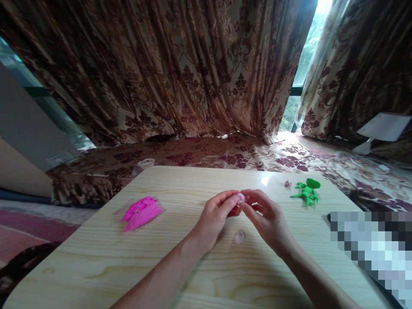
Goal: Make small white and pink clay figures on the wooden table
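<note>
Above the middle of the table, my left hand [218, 211] and my right hand [266, 216] meet at the fingertips. Between them is a small white round piece [241, 198] with a bright pink spot on it; its exact kind is too small to make out. Both hands pinch it with thumb and fingers. Just below them, a small translucent round piece [240, 237] lies on the tabletop, apart from both hands.
On the wooden table [96, 262], a bright pink soft mass in clear plastic [142, 213] lies left. At the right are a green jointed figure [308, 192] and a small brownish-pink lump [287, 183]. A white lamp [383, 127] stands beyond. A pixelated patch covers the right edge.
</note>
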`<state>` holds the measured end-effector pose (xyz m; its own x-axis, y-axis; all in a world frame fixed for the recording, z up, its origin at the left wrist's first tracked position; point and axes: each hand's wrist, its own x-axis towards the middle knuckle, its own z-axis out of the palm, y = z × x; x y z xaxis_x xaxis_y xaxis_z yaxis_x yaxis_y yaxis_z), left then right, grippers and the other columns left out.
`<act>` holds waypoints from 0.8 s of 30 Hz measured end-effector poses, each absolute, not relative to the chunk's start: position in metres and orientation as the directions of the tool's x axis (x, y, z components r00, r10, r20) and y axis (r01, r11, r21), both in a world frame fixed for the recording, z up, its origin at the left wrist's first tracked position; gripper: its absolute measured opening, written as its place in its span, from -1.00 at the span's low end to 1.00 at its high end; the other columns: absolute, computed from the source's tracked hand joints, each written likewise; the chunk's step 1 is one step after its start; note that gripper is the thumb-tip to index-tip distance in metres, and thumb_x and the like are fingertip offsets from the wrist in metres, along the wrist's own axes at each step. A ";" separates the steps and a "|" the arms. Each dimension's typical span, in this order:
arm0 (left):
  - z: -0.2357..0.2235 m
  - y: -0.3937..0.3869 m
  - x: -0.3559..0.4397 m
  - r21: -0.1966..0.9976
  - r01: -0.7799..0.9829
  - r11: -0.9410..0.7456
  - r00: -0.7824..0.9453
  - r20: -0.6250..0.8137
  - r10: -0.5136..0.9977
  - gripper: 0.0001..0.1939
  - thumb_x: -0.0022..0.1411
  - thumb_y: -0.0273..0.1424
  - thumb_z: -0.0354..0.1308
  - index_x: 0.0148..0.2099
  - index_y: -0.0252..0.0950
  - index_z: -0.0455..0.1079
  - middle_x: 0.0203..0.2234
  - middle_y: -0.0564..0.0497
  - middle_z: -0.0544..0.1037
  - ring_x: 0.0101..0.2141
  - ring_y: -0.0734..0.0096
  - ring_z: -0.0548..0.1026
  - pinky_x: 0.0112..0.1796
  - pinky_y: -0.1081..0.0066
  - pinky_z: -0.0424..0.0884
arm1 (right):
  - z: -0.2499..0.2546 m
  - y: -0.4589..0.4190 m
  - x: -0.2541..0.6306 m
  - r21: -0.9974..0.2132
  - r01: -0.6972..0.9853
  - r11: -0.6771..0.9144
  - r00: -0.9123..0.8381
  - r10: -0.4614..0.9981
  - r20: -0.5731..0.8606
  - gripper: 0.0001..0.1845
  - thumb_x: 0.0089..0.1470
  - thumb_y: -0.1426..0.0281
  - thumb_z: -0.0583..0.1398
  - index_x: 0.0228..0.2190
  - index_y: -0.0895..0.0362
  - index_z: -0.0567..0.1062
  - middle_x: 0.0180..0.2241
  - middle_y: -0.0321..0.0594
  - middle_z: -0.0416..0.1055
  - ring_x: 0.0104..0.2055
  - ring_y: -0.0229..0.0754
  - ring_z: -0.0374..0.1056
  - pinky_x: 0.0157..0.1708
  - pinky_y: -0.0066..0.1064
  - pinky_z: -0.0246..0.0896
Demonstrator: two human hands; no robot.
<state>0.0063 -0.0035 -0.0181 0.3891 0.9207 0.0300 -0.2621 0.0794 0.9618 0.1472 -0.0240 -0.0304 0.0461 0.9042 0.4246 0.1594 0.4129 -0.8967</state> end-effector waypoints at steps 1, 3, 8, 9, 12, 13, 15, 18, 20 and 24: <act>-0.018 -0.003 0.006 0.947 -0.297 0.119 0.408 0.013 0.913 -0.74 0.14 -0.32 0.11 -0.13 -0.33 0.40 -0.25 -0.07 0.48 -0.27 0.42 0.40 -0.18 0.39 0.30 | -0.030 -0.025 0.147 -0.885 0.180 0.429 0.042 0.896 0.443 -0.77 0.02 0.38 0.19 -0.21 0.09 0.42 -0.31 -0.23 0.35 -0.32 -0.24 0.33 -0.37 -0.41 0.32; -0.019 -0.002 0.005 0.903 -0.378 0.206 0.432 -0.025 0.901 -0.77 0.14 -0.33 0.10 -0.17 -0.33 0.41 -0.26 -0.06 0.47 -0.27 0.44 0.40 -0.18 0.40 0.32 | -0.030 -0.026 0.148 -0.874 0.189 0.448 0.063 0.883 0.466 -0.66 0.01 0.40 0.19 -0.11 0.07 0.36 -0.30 -0.24 0.33 -0.32 -0.25 0.33 -0.37 -0.41 0.32; -0.020 0.002 0.000 0.796 -0.481 0.368 0.457 -0.130 0.880 -0.79 0.15 -0.34 0.09 -0.18 -0.32 0.41 -0.31 -0.04 0.46 -0.32 0.48 0.41 -0.20 0.39 0.37 | -0.026 -0.026 0.150 -0.840 0.262 0.474 0.110 0.850 0.514 -0.90 0.04 0.42 0.17 -0.32 0.12 0.41 -0.39 -0.27 0.32 -0.37 -0.28 0.31 -0.37 -0.43 0.28; -0.020 0.002 -0.001 0.790 -0.484 0.376 0.464 -0.133 0.876 -0.79 0.15 -0.35 0.10 -0.18 -0.33 0.41 -0.31 -0.04 0.46 -0.32 0.49 0.41 -0.20 0.39 0.38 | -0.025 -0.026 0.150 -0.831 0.277 0.482 0.100 0.846 0.524 -0.95 0.05 0.41 0.16 -0.37 0.13 0.42 -0.41 -0.28 0.32 -0.38 -0.28 0.30 -0.38 -0.43 0.27; -0.020 0.002 0.000 0.779 -0.492 0.390 0.488 -0.124 0.864 -0.80 0.15 -0.37 0.09 -0.18 -0.34 0.42 -0.31 -0.02 0.46 -0.34 0.52 0.41 -0.20 0.41 0.39 | -0.024 -0.027 0.149 -0.822 0.290 0.491 0.079 0.843 0.532 -0.94 0.04 0.40 0.17 -0.43 0.14 0.42 -0.43 -0.28 0.31 -0.39 -0.29 0.29 -0.41 -0.44 0.26; -0.020 0.001 0.001 0.777 -0.492 0.394 0.494 -0.124 0.861 -0.79 0.15 -0.37 0.09 -0.17 -0.34 0.42 -0.31 -0.02 0.46 -0.35 0.53 0.41 -0.20 0.42 0.39 | -0.023 -0.027 0.149 -0.825 0.285 0.488 0.078 0.846 0.527 -0.94 0.04 0.40 0.17 -0.43 0.14 0.42 -0.43 -0.29 0.31 -0.39 -0.29 0.29 -0.41 -0.44 0.25; -0.020 0.000 0.002 0.778 -0.487 0.397 0.501 -0.124 0.857 -0.79 0.16 -0.37 0.09 -0.16 -0.34 0.42 -0.32 -0.02 0.47 -0.36 0.54 0.41 -0.22 0.44 0.40 | -0.023 -0.028 0.148 -0.834 0.267 0.483 0.077 0.852 0.518 -0.94 0.05 0.40 0.17 -0.43 0.14 0.41 -0.43 -0.29 0.31 -0.39 -0.29 0.29 -0.41 -0.44 0.25; -0.020 -0.001 0.003 0.792 -0.472 0.388 0.510 -0.114 0.853 -0.79 0.16 -0.36 0.09 -0.18 -0.35 0.41 -0.31 -0.03 0.47 -0.35 0.53 0.42 -0.25 0.48 0.39 | -0.022 -0.028 0.148 -0.843 0.248 0.478 0.065 0.860 0.506 -0.94 0.05 0.40 0.17 -0.43 0.14 0.40 -0.43 -0.29 0.31 -0.40 -0.30 0.28 -0.42 -0.44 0.24; -0.019 -0.002 0.003 0.808 -0.457 0.373 0.509 -0.106 0.854 -0.78 0.16 -0.35 0.09 -0.17 -0.34 0.40 -0.29 -0.05 0.48 -0.35 0.51 0.43 -0.24 0.46 0.39 | -0.022 -0.028 0.148 -0.846 0.246 0.474 0.054 0.864 0.500 -0.94 0.05 0.41 0.17 -0.44 0.14 0.40 -0.44 -0.30 0.31 -0.41 -0.30 0.28 -0.42 -0.44 0.23; -0.014 -0.004 0.003 0.850 -0.435 0.297 0.428 -0.095 0.899 -0.71 0.10 -0.40 0.16 -0.08 -0.28 0.34 -0.24 -0.04 0.48 -0.33 0.49 0.46 -0.16 0.39 0.36 | -0.021 -0.027 0.152 -0.854 0.220 0.472 0.122 0.855 0.504 -0.93 0.04 0.41 0.18 -0.36 0.12 0.38 -0.42 -0.29 0.33 -0.40 -0.29 0.29 -0.39 -0.44 0.25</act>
